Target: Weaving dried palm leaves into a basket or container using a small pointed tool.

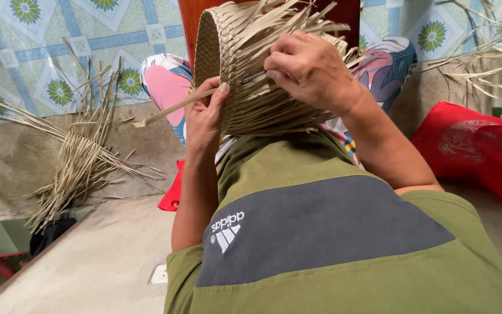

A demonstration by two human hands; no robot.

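Note:
A half-woven basket of dry palm strips rests on my lap, its woven base turned left and many loose strip ends fanning out to the right and down. My left hand grips the lower edge of the basket, thumb pressed on a single long strip that sticks out to the left. My right hand lies on top of the loose strips, fingers curled, pinching a thin dark metal tool pushed into the weave.
A started mat of woven palm strips lies on the concrete ledge at left. A red cloth bag sits at right, with loose dry strips above it. Patterned tile floor spreads beyond. A red cloth lies under my left forearm.

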